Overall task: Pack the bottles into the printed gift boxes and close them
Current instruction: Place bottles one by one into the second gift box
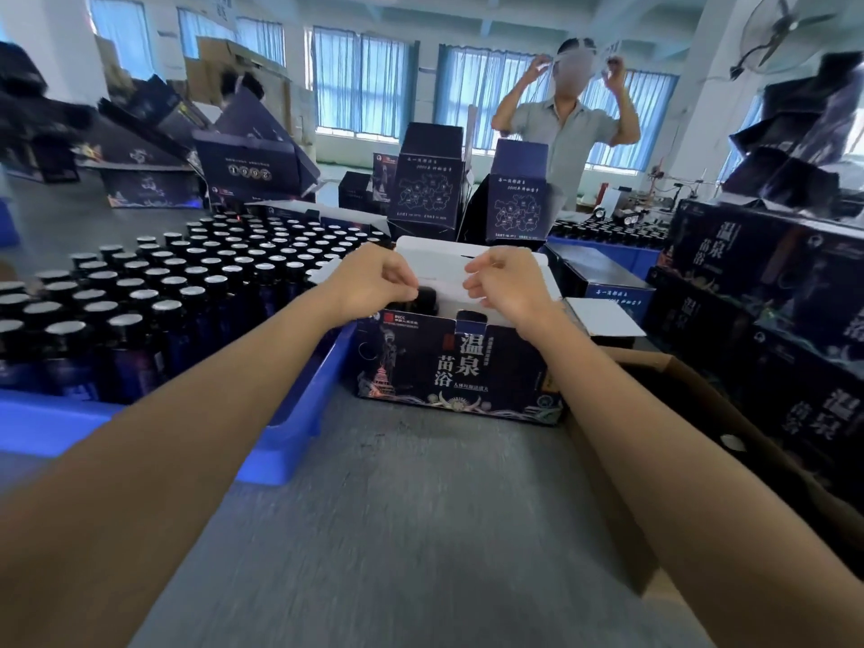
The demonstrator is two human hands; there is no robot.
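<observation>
Gift box [449, 367] was deep navy with white characters and pale swirly line art along the bottom, inner flaps [449, 259] plain white. Bottles [187, 282] were dark blue with silver-topped black caps, tray [299, 413] bright blue, table [397, 530] grey.

**Hidden, cut off or blurred.** My left hand [374, 282] and right hand [505, 285], pinching the white flap [449, 268], cover most of the gift box [449, 367] opening and hide all of its bottles [423, 297] but two dark caps. The blue tray [299, 413] runs off the left edge. The stacked boxes [28, 119] at far left are blurred. The fine print under the box's large characters is too small to read.
</observation>
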